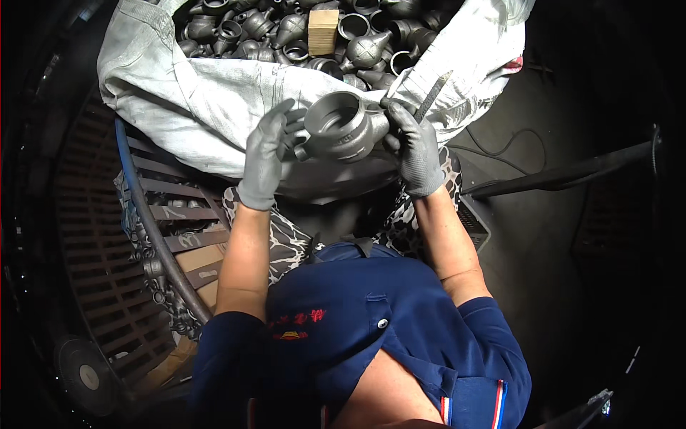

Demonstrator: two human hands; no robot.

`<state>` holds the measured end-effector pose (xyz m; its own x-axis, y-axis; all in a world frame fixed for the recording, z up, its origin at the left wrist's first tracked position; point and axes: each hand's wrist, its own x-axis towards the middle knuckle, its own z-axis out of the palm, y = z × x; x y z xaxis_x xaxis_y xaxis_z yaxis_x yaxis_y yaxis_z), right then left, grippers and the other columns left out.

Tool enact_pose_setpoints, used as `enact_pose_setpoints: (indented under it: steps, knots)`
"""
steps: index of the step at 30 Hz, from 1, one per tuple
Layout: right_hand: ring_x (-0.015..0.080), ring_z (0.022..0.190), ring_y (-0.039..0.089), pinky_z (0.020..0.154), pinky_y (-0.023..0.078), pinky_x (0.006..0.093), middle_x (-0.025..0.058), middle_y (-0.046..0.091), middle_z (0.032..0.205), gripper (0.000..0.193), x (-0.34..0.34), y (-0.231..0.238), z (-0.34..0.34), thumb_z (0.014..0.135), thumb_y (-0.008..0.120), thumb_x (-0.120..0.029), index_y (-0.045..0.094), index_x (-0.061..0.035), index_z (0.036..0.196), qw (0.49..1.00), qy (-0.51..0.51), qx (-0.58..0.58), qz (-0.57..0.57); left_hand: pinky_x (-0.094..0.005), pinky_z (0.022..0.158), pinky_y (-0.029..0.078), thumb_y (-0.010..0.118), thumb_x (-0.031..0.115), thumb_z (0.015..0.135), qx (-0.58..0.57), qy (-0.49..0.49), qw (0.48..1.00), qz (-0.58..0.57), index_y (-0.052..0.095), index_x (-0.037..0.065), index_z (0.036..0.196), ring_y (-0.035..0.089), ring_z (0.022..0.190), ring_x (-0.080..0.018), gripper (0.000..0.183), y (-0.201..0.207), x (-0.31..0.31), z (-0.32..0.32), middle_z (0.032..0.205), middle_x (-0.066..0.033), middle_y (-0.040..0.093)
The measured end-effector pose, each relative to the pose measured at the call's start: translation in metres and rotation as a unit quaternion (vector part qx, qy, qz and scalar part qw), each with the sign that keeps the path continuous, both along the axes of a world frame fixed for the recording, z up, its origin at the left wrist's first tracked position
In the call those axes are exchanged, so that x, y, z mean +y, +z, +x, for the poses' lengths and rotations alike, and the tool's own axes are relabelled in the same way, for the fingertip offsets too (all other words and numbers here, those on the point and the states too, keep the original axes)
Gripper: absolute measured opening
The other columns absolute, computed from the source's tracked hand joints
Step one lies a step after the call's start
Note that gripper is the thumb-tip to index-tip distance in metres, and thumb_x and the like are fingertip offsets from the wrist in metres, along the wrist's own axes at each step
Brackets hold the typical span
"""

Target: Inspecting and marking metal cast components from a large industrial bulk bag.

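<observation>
Nearest is the person's dark blue shirt [336,314]. Beyond it, the gloved hands stand apart with a dark metal fitting [343,136] between them, its round opening tilted up. The right hand [416,154] is closed on the fitting's narrow right end and also has a thin, dark file [434,96] slanting up from it. The left hand [264,157] is at the fitting's left side, fingers curved beside a small stub; whether they grip it, I cannot tell. Farther off, a white sack [214,118] holds many similar fittings [368,50] and a light brown block [323,32].
</observation>
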<state>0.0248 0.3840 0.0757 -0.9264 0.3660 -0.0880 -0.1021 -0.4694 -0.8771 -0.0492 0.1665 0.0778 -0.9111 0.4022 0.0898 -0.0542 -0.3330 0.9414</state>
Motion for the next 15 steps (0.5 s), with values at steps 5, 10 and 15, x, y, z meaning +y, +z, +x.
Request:
enact_pose_setpoints:
  steps: [5, 10, 15]
  knots:
    - [0.0025, 0.051, 0.033, 0.045, 0.027, 0.0155, -0.0057, 0.042, 0.069, 0.032, -0.016, 0.0, -0.004, 0.095, 0.051, -0.022, 0.055, 0.0014, 0.116, 0.998, 0.02, -0.047, -0.043, -0.0291, 0.082, 0.048, 0.053, 0.022, 0.094, -0.02, 0.015, 1.0, 0.005, 0.039, -0.01, 0.132, 0.056, 0.104, -0.0161, 0.051, -0.013, -0.003, 0.028, 0.121, -0.0157, 0.054]
    - [0.0022, 0.055, 0.034, 0.048, 0.029, 0.014, -0.0056, 0.036, 0.069, 0.039, -0.022, -0.012, 0.002, 0.096, 0.048, -0.017, 0.045, 0.0034, 0.129, 0.996, 0.06, -0.002, -0.066, -0.0256, 0.072, 0.049, 0.055, 0.018, 0.093, -0.001, 0.088, 0.996, -0.001, 0.04, -0.011, 0.129, 0.063, 0.093, -0.0179, 0.049, -0.012, -0.015, 0.016, 0.117, -0.0198, 0.056]
    - [0.0038, 0.055, 0.039, 0.048, 0.031, 0.0172, -0.0045, 0.044, 0.07, 0.036, -0.027, -0.019, 0.011, 0.093, 0.054, -0.017, 0.052, 0.0034, 0.122, 0.995, 0.096, -0.017, 0.01, -0.0233, 0.066, 0.046, 0.054, 0.016, 0.093, -0.01, 0.124, 0.992, 0.018, 0.049, -0.008, 0.122, 0.064, 0.088, -0.0163, 0.038, -0.012, -0.023, 0.015, 0.102, -0.0165, 0.065]
